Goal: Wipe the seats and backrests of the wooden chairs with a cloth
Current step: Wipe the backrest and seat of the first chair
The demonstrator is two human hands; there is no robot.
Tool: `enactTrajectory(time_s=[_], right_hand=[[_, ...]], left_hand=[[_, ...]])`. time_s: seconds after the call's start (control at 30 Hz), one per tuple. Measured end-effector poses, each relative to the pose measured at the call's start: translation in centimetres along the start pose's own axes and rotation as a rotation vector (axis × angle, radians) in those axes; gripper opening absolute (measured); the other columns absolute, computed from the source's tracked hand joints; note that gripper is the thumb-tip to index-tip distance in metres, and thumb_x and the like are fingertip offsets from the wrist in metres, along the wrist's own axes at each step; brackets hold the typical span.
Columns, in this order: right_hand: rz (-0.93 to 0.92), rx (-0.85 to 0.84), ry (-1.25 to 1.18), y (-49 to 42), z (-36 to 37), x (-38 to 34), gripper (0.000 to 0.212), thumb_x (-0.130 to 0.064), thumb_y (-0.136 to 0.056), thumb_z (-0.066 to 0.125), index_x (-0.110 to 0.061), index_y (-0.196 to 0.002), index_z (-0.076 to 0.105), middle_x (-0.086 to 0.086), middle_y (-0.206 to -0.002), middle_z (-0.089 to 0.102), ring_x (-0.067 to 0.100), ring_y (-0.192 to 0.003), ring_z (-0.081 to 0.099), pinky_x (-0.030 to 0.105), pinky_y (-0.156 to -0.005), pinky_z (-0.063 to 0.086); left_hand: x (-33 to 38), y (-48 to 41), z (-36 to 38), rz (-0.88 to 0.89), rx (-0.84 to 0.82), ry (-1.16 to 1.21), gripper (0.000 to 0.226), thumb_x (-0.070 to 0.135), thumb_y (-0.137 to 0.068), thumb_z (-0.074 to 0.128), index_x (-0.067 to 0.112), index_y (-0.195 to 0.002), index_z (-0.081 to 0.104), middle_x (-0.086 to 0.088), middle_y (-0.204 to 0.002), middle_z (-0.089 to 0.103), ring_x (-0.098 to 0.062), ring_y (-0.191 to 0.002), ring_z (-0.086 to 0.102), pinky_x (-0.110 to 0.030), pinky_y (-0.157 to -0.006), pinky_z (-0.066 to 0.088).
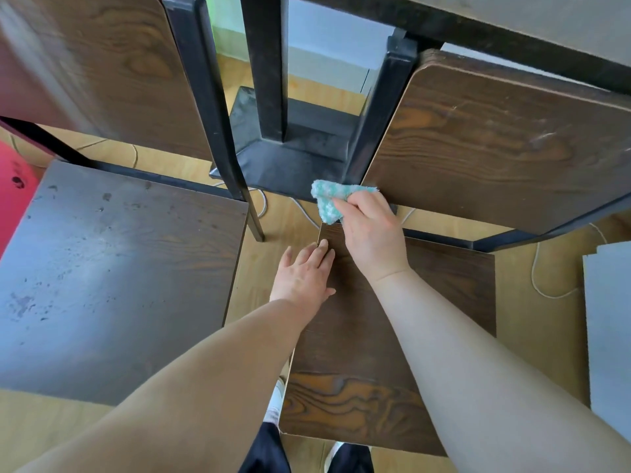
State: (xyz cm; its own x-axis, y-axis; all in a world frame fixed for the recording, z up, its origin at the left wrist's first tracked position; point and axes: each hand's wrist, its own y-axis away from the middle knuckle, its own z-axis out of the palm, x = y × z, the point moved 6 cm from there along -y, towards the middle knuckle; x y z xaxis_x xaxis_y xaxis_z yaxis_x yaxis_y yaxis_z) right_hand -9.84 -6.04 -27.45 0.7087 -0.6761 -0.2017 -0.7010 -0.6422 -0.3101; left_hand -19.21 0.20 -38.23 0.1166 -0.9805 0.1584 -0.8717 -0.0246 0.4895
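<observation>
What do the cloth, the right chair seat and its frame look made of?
The cloth: fluffy teal-and-white fabric, probably microfibre, judging by its nubby pile. The seat: dark board with printed-looking wood grain, perhaps laminate; matte. The frame: black square tubing, likely painted metal, slightly glossy.

Bright, even daylight. A cool bluish sheen washes the left chair seat (112, 268) and picks out its specks and smudges. Shadows on the floor (252, 261) are soft and faint. Wide-angle bowing: chair frames (205, 97) and worktop edge (512, 39) lean outward. Left backrest (85, 63) is smeared toward the upper-left corner. Centre is sharp, with crisp grain on the right backrest (495, 138).
</observation>
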Motion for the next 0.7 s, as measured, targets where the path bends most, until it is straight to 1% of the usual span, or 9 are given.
enactTrajectory(time_s=[0.1,0.17,0.2,0.23,0.3,0.37,0.6,0.67,0.7], right_hand=[[0.038,-0.046,-0.049,0.4,1.1,-0.2,0.027,-0.009,-0.087,0.063,-0.007,-0.114,0.07,0.006,-0.097,0.061,0.023,-0.094,0.055,0.036,-0.074,0.056],[0.083,-0.034,-0.097,0.3,0.8,-0.3,0.03,-0.017,-0.092,0.047,-0.011,-0.109,0.071,-0.002,-0.096,0.056,0.01,-0.091,0.048,0.029,-0.077,0.049],[0.098,0.0,-0.13,0.4,0.3,-0.3,0.031,-0.019,-0.093,0.045,-0.011,-0.108,0.071,-0.006,-0.096,0.054,0.005,-0.091,0.045,0.027,-0.078,0.048],[0.113,0.046,-0.156,0.5,-0.8,-0.5,0.029,-0.017,-0.095,0.047,-0.01,-0.108,0.072,-0.005,-0.096,0.055,0.006,-0.091,0.047,0.025,-0.08,0.048],[0.1,0.18,-0.223,0.7,-4.1,-1.0,0.023,-0.006,-0.095,0.055,-0.004,-0.11,0.072,0.006,-0.095,0.062,0.018,-0.091,0.057,0.026,-0.083,0.05],[0.095,0.316,-0.262,0.7,-8.0,-1.0,0.022,-0.003,-0.094,0.057,0.0,-0.11,0.072,0.013,-0.094,0.064,0.024,-0.089,0.061,0.026,-0.084,0.052],[0.049,0.711,-0.109,-2.4,-20.9,1.8,0.023,0.01,-0.085,0.06,0.002,-0.102,0.073,0.022,-0.089,0.063,0.022,-0.086,0.058,0.015,-0.085,0.044],[0.0,0.763,-0.071,-3.7,-22.3,2.6,0.025,0.012,-0.083,0.06,0.002,-0.1,0.074,0.023,-0.085,0.062,0.024,-0.083,0.058,0.016,-0.082,0.044],[-0.017,0.749,-0.057,-4.2,-22.1,2.9,0.024,0.012,-0.083,0.059,0.001,-0.099,0.074,0.023,-0.085,0.061,0.026,-0.082,0.059,0.017,-0.081,0.045]], left_hand=[[-0.1,0.1,0.2,-0.002,-0.009,-0.013,0.076,0.051,-0.101,0.044,0.022,-0.159,0.005,0.001,-0.167,-0.003,-0.02,-0.153,0.0,-0.05,-0.122,0.005],[0.0,0.2,0.3,0.001,-0.011,-0.02,0.077,0.051,-0.101,0.043,0.022,-0.159,0.003,0.001,-0.167,-0.004,-0.021,-0.153,-0.001,-0.051,-0.122,0.005],[0.0,0.3,0.4,0.001,-0.015,-0.025,0.077,0.051,-0.101,0.043,0.022,-0.159,0.002,0.001,-0.167,-0.005,-0.021,-0.153,-0.002,-0.051,-0.123,0.005],[0.0,0.4,0.4,0.0,-0.02,-0.034,0.077,0.052,-0.101,0.043,0.023,-0.159,0.001,0.001,-0.167,-0.006,-0.022,-0.153,-0.003,-0.052,-0.122,0.005],[-0.1,0.3,0.4,-0.005,-0.035,-0.05,0.079,0.054,-0.1,0.043,0.025,-0.159,-0.001,0.001,-0.167,-0.008,-0.025,-0.153,-0.005,-0.052,-0.122,0.005],[-0.1,0.3,0.4,-0.008,-0.046,-0.055,0.081,0.056,-0.099,0.043,0.026,-0.159,-0.003,0.0,-0.167,-0.01,-0.028,-0.153,-0.007,-0.053,-0.122,0.005],[0.9,0.1,-0.5,-0.012,-0.035,-0.093,0.085,0.055,-0.099,0.045,0.026,-0.158,-0.009,-0.007,-0.165,-0.017,-0.03,-0.152,-0.014,-0.05,-0.124,0.003],[1.4,-0.2,-0.9,-0.001,-0.03,-0.087,0.087,0.057,-0.098,0.046,0.027,-0.158,-0.009,-0.007,-0.165,-0.017,-0.03,-0.152,-0.014,-0.049,-0.124,0.002],[1.9,-0.5,-1.0,0.009,-0.026,-0.081,0.088,0.058,-0.097,0.046,0.028,-0.158,-0.009,-0.007,-0.165,-0.017,-0.03,-0.152,-0.014,-0.048,-0.124,0.002]])
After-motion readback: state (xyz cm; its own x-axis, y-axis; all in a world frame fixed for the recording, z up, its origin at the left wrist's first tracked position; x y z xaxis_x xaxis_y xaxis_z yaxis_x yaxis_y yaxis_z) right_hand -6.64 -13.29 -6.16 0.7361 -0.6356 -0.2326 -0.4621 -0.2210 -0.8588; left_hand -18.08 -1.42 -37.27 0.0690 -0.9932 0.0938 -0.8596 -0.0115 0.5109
